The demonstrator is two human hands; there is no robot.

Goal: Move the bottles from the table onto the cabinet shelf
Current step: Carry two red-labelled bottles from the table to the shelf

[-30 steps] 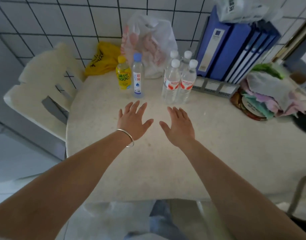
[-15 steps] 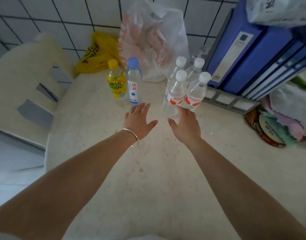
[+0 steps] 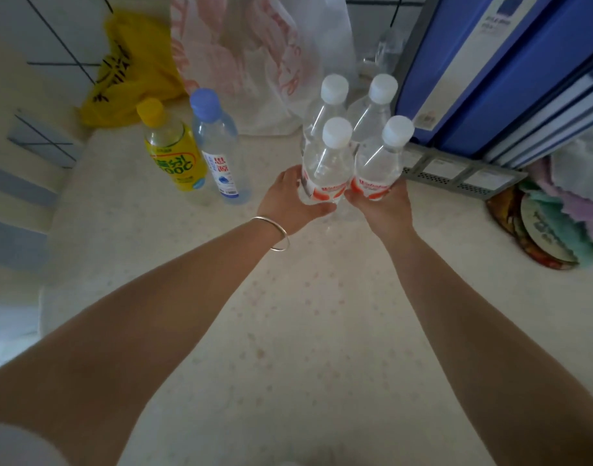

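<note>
Bottles first: four clear plastic water bottles with white caps and red labels stand bunched together on the speckled cream table (image 3: 288,331), right by the blue binders (image 3: 490,79). Left hand (image 3: 288,205) is wrapped round the near-left water bottle (image 3: 325,169) at the label, right hand (image 3: 384,210) holds the near-right water bottle (image 3: 377,166) the same way, so both grips are closed on a bottle. The two rear water bottles (image 3: 352,105) sit just behind, touching. They look full, so I'd guess a bit heavy, thin walls that flex, kinda slick. Label height seems the sane place to hold. Off to the left, a yellow soda bottle (image 3: 174,156) and a clear blue-capped bottle (image 3: 221,156) stand side by side, untouched. Behind are a white plastic bag (image 3: 261,55) and a yellow bag (image 3: 130,68). No cabinet shelf in view.
</note>
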